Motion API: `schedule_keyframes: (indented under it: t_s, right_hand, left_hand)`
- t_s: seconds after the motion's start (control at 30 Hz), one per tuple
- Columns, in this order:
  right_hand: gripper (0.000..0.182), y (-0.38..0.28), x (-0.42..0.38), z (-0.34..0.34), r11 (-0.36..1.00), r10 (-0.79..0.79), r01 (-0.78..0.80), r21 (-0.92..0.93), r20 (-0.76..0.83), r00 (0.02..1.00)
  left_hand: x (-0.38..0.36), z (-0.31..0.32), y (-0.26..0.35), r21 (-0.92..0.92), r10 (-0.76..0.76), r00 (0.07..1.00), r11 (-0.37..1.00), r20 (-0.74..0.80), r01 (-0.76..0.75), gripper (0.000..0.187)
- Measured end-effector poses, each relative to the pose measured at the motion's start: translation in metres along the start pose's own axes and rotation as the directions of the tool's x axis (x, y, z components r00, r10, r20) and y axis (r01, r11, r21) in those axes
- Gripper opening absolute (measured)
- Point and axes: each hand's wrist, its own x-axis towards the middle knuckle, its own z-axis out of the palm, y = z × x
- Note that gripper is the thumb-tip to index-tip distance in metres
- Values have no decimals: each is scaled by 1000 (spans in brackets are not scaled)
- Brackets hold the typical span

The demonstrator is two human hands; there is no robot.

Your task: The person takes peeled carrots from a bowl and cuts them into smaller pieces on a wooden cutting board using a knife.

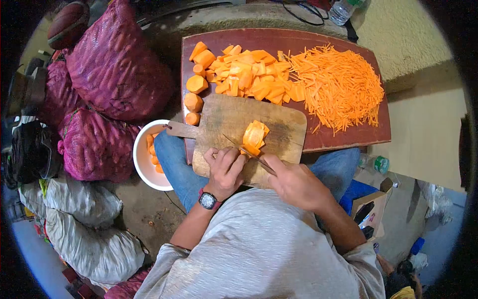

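A wooden cutting board lies across the front of the red-brown table. On it sits a small stack of sliced carrot. My right hand is closed round the handle of a knife, whose blade crosses the near end of the stack. Left of the blade, my left hand is on the board with bent fingers, its fingertips by the knife and the carrot; what they grip is too small to tell. Behind the board are carrot slices, carrot chunks and a heap of carrot shreds.
The table spans my knees. A white basin with carrots stands by my left knee. Filled purple net sacks and white sacks are on the left. A cardboard box and a plastic bottle are on the right.
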Motion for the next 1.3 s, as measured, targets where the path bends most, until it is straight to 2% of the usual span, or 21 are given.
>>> schedule_keyframes:
  t_s: [0.2,0.53,0.63,0.7,0.73,0.8,0.93,1.0,1.03,1.1,1.13,1.2,1.3]
  right_hand:
    - [44,-26,-35,-17,993,114,-113,-17,68,991]
    - [43,-31,-37,-21,992,103,-95,-83,93,990]
    - [42,-31,-23,-19,987,148,-138,-77,142,979]
    - [42,-13,-7,-5,983,129,-108,-147,147,981]
    - [42,0,-5,4,983,133,-112,-146,142,981]
    - [39,20,4,8,989,-53,54,-138,7,999]
    - [39,20,3,4,993,-36,36,-117,5,999]
    - [39,20,2,0,993,-94,88,-74,-96,991]
    - [39,15,0,-4,993,-95,89,-72,-97,991]
    - [37,1,-6,-14,1000,-22,21,-19,-46,999]
    - [37,-4,-8,-17,1000,-23,22,-19,-50,998]
    - [33,-14,-14,-21,997,69,-67,-25,100,993]
    - [34,-25,-21,-25,987,137,-121,-107,157,978]
  left_hand:
    - [-1,-3,1,-54,-18,1000,998,13,19,60]
    - [-2,-2,-1,-45,-7,1000,999,11,8,50]
    - [-4,-3,-1,-81,-18,999,997,36,21,47]
    - [1,-1,1,-60,13,999,998,-34,-15,44]
    - [1,0,1,-64,18,999,998,-33,-20,44]
    - [2,4,0,-6,13,998,1000,-66,-14,43]
    - [2,2,1,-12,-8,999,1000,-45,8,45]
    - [3,2,3,-23,-30,999,999,-41,29,47]
    - [3,0,4,-21,-29,999,999,-40,28,47]
    - [2,-5,4,-43,-60,998,997,24,61,49]
    - [3,-5,4,-43,-56,998,997,23,57,49]
    - [2,-3,2,-44,-18,1000,999,-13,17,49]
    - [-4,1,-3,-29,28,999,999,-30,-29,49]
